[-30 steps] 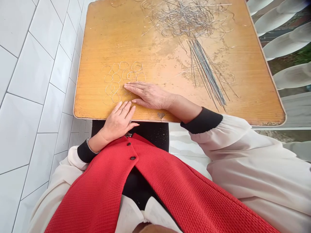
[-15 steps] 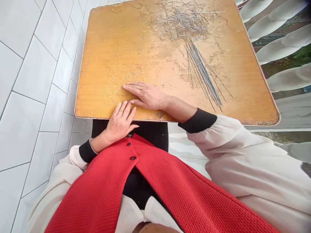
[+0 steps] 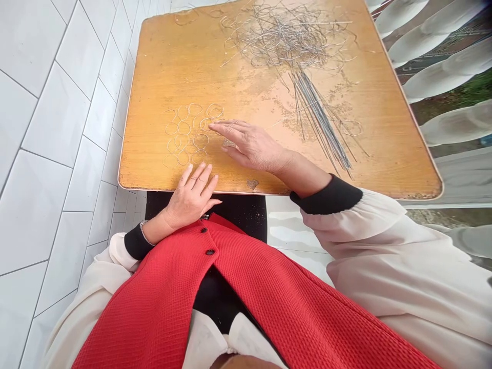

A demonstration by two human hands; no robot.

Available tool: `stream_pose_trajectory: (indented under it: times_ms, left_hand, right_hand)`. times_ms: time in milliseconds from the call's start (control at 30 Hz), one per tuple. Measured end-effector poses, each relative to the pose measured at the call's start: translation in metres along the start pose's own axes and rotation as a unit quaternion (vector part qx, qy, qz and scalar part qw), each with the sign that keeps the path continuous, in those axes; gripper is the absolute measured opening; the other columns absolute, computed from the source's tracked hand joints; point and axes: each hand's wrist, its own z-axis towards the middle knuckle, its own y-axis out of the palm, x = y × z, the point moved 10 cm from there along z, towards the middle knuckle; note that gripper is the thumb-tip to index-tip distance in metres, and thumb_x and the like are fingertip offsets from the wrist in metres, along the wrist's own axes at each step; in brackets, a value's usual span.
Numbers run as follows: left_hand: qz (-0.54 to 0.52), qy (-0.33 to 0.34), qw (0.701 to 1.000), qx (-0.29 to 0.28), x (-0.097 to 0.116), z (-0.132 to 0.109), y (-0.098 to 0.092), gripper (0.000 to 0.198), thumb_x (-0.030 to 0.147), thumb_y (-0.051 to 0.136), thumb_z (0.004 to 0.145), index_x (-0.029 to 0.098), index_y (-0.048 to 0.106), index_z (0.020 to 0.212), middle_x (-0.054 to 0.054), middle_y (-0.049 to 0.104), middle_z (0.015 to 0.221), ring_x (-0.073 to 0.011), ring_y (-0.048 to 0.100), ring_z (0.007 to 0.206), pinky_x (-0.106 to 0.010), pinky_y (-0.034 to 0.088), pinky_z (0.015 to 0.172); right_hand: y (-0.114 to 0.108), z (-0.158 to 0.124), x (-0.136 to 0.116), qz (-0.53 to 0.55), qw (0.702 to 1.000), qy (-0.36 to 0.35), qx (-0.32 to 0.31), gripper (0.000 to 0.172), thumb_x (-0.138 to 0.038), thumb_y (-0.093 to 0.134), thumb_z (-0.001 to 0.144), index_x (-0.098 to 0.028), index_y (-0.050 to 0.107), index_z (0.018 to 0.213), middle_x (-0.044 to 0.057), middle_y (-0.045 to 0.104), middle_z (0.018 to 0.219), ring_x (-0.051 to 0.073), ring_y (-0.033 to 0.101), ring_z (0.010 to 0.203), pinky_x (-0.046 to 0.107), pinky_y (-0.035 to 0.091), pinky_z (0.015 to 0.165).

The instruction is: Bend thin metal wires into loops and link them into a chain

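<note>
Several thin bent wire pieces, curled into loops and S-shapes, lie in rows on the left part of the wooden table. My right hand is at the right end of these rows, fingers stretched out and holding nothing; whether it touches the wood I cannot tell. My left hand rests at the table's front edge just below the loops, its fingers spread and nothing in them. To the right lies a bundle of straight grey wires. A tangled heap of curled wire covers the back middle.
A white tiled wall runs along the left side of the table. White balusters stand past its right edge. One loose wire loop lies beside the straight bundle.
My right hand has moved to the right and slightly away from me, uncovering more of the wire loops. My left hand has hardly shifted.
</note>
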Motion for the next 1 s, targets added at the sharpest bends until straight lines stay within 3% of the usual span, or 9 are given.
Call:
stream_pose_trajectory:
  times_ms: [167, 233, 367, 467, 667, 833, 1000]
  left_hand:
    - [-0.029, 0.088, 0.992, 0.089, 0.015, -0.01, -0.025, 0.031, 0.03, 0.06, 0.101, 0.006, 0.068, 0.119, -0.022, 0.075, 0.125, -0.03, 0.072, 0.123, -0.056, 0.054, 0.111]
    - [-0.04, 0.071, 0.991, 0.102, 0.007, -0.011, -0.029, 0.03, 0.027, 0.059, 0.1, 0.006, 0.067, 0.12, -0.021, 0.076, 0.124, -0.0293, 0.073, 0.121, -0.055, 0.054, 0.111]
    - [-0.025, -0.06, 0.995, 0.07, -0.031, -0.005, -0.022, 0.036, 0.028, 0.052, 0.104, 0.007, 0.064, 0.131, -0.024, 0.069, 0.136, -0.0306, 0.068, 0.129, -0.057, 0.049, 0.115]
    - [-0.011, -0.099, 0.994, 0.044, -0.045, 0.001, -0.016, 0.04, 0.034, 0.051, 0.104, 0.007, 0.065, 0.13, -0.025, 0.065, 0.142, -0.0335, 0.064, 0.134, -0.059, 0.046, 0.117]
    - [0.0, -0.066, 0.998, 0.01, -0.033, 0.006, -0.006, 0.046, 0.038, 0.048, 0.105, 0.003, 0.065, 0.13, -0.025, 0.068, 0.137, -0.033, 0.065, 0.132, -0.056, 0.047, 0.116]
    - [-0.003, -0.058, 0.998, -0.031, -0.026, 0.005, 0.006, 0.048, 0.039, 0.047, 0.105, 0.004, 0.067, 0.131, -0.025, 0.069, 0.136, -0.0323, 0.066, 0.131, -0.057, 0.046, 0.117]
    - [-0.001, -0.066, 0.997, -0.027, -0.021, 0.006, 0.008, 0.057, 0.051, 0.047, 0.104, 0.003, 0.068, 0.129, -0.026, 0.068, 0.137, -0.0345, 0.066, 0.131, -0.057, 0.047, 0.116]
  right_hand:
    - [-0.009, -0.011, 0.001, -0.009, 0.999, 0.036, 0.033, 0.05, -0.022, 0.04, 0.1, -0.022, 0.061, 0.145, 0.013, 0.068, 0.141, 0.031, 0.063, 0.132, 0.057, 0.052, 0.109]
    - [-0.006, -0.014, -0.005, -0.002, 0.999, 0.031, 0.034, 0.047, -0.021, 0.04, 0.1, -0.023, 0.067, 0.138, 0.011, 0.071, 0.137, 0.03, 0.066, 0.128, 0.056, 0.054, 0.106]
    - [0.001, -0.009, -0.015, 0.009, 0.999, 0.031, 0.034, 0.045, -0.022, 0.042, 0.1, -0.023, 0.069, 0.136, 0.012, 0.07, 0.139, 0.029, 0.066, 0.128, 0.054, 0.055, 0.107]
    - [0.004, 0.002, -0.018, 0.012, 1.0, 0.023, 0.017, 0.048, -0.019, 0.041, 0.1, -0.023, 0.066, 0.141, 0.011, 0.065, 0.146, 0.029, 0.062, 0.136, 0.055, 0.05, 0.113]
    - [0.023, 0.012, -0.024, 0.012, 0.999, -0.029, -0.034, 0.048, -0.018, 0.04, 0.102, -0.02, 0.063, 0.144, 0.011, 0.061, 0.15, 0.028, 0.056, 0.142, 0.055, 0.046, 0.119]
    - [0.035, 0.005, -0.02, 0.002, 0.999, -0.046, -0.03, 0.047, -0.017, 0.043, 0.101, -0.019, 0.064, 0.143, 0.01, 0.061, 0.151, 0.026, 0.056, 0.143, 0.054, 0.046, 0.12]
    - [0.037, 0.002, -0.018, 0.016, 0.998, -0.058, -0.029, 0.05, -0.016, 0.044, 0.1, -0.021, 0.061, 0.146, 0.009, 0.06, 0.152, 0.026, 0.053, 0.146, 0.056, 0.045, 0.12]
